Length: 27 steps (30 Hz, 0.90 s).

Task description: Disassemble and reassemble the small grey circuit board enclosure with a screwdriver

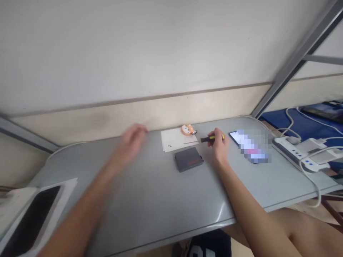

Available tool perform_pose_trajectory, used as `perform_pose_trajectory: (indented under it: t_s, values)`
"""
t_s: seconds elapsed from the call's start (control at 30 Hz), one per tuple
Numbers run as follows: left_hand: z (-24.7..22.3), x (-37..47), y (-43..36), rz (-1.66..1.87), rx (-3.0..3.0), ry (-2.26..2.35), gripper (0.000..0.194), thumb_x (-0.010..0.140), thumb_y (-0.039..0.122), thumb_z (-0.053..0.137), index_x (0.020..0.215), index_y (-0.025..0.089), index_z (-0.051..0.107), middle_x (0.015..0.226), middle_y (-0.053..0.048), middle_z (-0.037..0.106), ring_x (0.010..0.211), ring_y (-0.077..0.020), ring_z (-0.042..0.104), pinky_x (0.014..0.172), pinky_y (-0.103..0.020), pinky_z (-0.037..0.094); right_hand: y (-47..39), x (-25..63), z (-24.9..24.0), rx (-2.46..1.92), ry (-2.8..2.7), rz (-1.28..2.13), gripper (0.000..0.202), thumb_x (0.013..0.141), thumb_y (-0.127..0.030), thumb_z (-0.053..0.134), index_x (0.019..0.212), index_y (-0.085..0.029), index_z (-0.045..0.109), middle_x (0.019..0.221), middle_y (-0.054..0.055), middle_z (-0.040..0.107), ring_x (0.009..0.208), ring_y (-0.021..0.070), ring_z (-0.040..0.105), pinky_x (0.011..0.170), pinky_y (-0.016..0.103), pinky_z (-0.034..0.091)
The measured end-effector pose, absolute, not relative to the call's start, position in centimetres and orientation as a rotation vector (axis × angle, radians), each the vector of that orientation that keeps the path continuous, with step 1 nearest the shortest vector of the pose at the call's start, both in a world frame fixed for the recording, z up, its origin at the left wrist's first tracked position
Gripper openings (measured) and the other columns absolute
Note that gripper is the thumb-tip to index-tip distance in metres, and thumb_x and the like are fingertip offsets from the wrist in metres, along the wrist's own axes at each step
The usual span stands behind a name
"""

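Head view: one screwdriver [203, 139], probably light and stiff, best held by its handle [205, 139], was gripped in the right hand [218, 143] near the grey box [188, 159]; left hand [133, 139] blurred, closure indeterminable.

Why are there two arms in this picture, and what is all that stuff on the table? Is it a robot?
No robot here! These are a person's own bare arms. The camera sits on that person's head, looking forward and down, so you see roughly what they see. There is only this one picture.

The right hand holds a screwdriver with a dark and yellow handle; its thin shaft points left, toward the paper. The left hand is blurry, so I can't tell whether it holds anything.

On the grey table lies a flat dark box. Behind it is white paper with tiny dark bits and an orange-and-white animal-face thing. Over to the right are a phone and a white power strip.
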<state>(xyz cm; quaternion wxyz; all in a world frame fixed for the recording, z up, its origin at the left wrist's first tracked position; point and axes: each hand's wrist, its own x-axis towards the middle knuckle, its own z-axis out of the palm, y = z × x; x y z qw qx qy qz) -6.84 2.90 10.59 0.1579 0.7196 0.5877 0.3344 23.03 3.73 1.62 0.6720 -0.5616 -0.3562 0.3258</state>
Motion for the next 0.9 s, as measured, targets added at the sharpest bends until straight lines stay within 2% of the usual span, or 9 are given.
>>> perform_pose_trajectory:
  t_s: [0.03, 0.1, 0.17, 0.3, 0.43, 0.57, 0.63, 0.77, 0.9]
  values:
    - [9.1, -5.1, 1.9, 0.839, 2.09, 1.568, 0.035, 0.109, 0.042, 0.037, 0.113, 0.021, 0.065, 0.093, -0.001, 0.066, 0.086, -0.0177, 0.065, 0.081, -0.034, 0.058, 3.7, 23.1, 1.7, -1.279, -0.778, 0.735, 0.039, 0.096, -0.049, 0.054, 0.07, -0.02, 0.062, 0.057, -0.003, 0.049, 0.052, 0.0121, 0.048, 0.055, 0.028, 0.038]
    - [6.0, -1.8, -0.2, 0.753, 2.314, 1.386, 0.03, 0.105, 0.042, 0.048, 0.125, 0.024, 0.061, 0.121, -0.006, 0.064, 0.113, -0.0238, 0.063, 0.101, -0.043, 0.055, 3.8, 23.1, 1.8, -1.298, -0.722, 0.738, 0.038, 0.094, -0.047, 0.055, 0.068, -0.02, 0.061, 0.058, -0.003, 0.048, 0.052, 0.0116, 0.046, 0.054, 0.028, 0.037]
    - [3.2, 0.6, -1.9, 0.709, 2.465, 1.337, 0.039, 0.102, 0.041, 0.054, 0.137, 0.024, 0.056, 0.136, -0.012, 0.056, 0.129, -0.0299, 0.055, 0.109, -0.051, 0.05, 3.9, 23.2, 1.7, -1.307, -0.674, 0.725, 0.038, 0.093, -0.047, 0.056, 0.068, -0.019, 0.062, 0.061, -0.002, 0.049, 0.054, 0.0112, 0.046, 0.054, 0.027, 0.039]
    - [0.2, 1.4, -2.9, 0.618, 2.529, 1.333, 0.04, 0.104, 0.037, 0.052, 0.141, 0.024, 0.054, 0.143, -0.014, 0.05, 0.132, -0.0331, 0.054, 0.107, -0.055, 0.052, 4.3, 23.3, 1.2, -1.297, -0.627, 0.716, 0.039, 0.092, -0.05, 0.056, 0.069, -0.019, 0.062, 0.065, -0.001, 0.051, 0.058, 0.0119, 0.049, 0.055, 0.027, 0.041]
    - [-0.1, -0.5, -1.7, 0.592, 2.562, 1.19, 0.041, 0.104, 0.025, 0.05, 0.144, 0.027, 0.053, 0.147, -0.012, 0.05, 0.133, -0.0312, 0.054, 0.111, -0.055, 0.05, 4.6, 23.6, 0.9, -1.293, -0.633, 0.717, 0.04, 0.092, -0.051, 0.055, 0.068, -0.02, 0.062, 0.063, -0.002, 0.05, 0.058, 0.0124, 0.049, 0.053, 0.026, 0.039]
    - [1.1, -1.9, -0.4, 0.585, 2.535, 0.98, 0.053, 0.095, 0.001, 0.04, 0.137, 0.028, 0.058, 0.154, -0.006, 0.051, 0.144, -0.0259, 0.046, 0.12, -0.054, 0.042, 4.8, 24.1, 0.5, -1.307, -0.655, 0.674, 0.039, 0.092, -0.051, 0.054, 0.068, -0.02, 0.06, 0.062, -0.001, 0.051, 0.06, 0.0139, 0.05, 0.056, 0.027, 0.039]
    - [1.7, -1.9, -0.3, 0.606, 2.458, 0.973, 0.051, 0.092, -0.002, 0.04, 0.127, 0.026, 0.063, 0.153, -0.005, 0.053, 0.143, -0.0246, 0.048, 0.121, -0.054, 0.04, 4.8, 24.3, 0.4, -1.332, -0.717, 0.621, 0.041, 0.093, -0.05, 0.052, 0.066, -0.02, 0.059, 0.06, -0.002, 0.05, 0.058, 0.0143, 0.049, 0.056, 0.028, 0.038]
    - [2.1, -1.0, -1.1, 0.689, 2.302, 1.073, 0.011, 0.099, 0.019, 0.052, 0.092, 0.021, 0.061, 0.142, -0.01, 0.06, 0.126, -0.0253, 0.06, 0.104, -0.045, 0.054, 4.3, 24.0, 0.8, -1.355, -0.836, 0.581, 0.043, 0.095, -0.044, 0.051, 0.06, -0.021, 0.056, 0.057, -0.002, 0.046, 0.057, 0.014, 0.045, 0.058, 0.03, 0.035]
    - [1.9, -0.8, -0.9, 0.696, 2.217, 1.062, 0.012, 0.098, 0.028, 0.058, 0.089, 0.022, 0.056, 0.142, -0.009, 0.059, 0.126, -0.0261, 0.06, 0.101, -0.044, 0.054, 3.9, 23.4, 1.3, -1.348, -0.915, 0.669, 0.042, 0.095, -0.042, 0.051, 0.059, -0.021, 0.055, 0.056, -0.002, 0.046, 0.056, 0.0136, 0.045, 0.057, 0.03, 0.033]
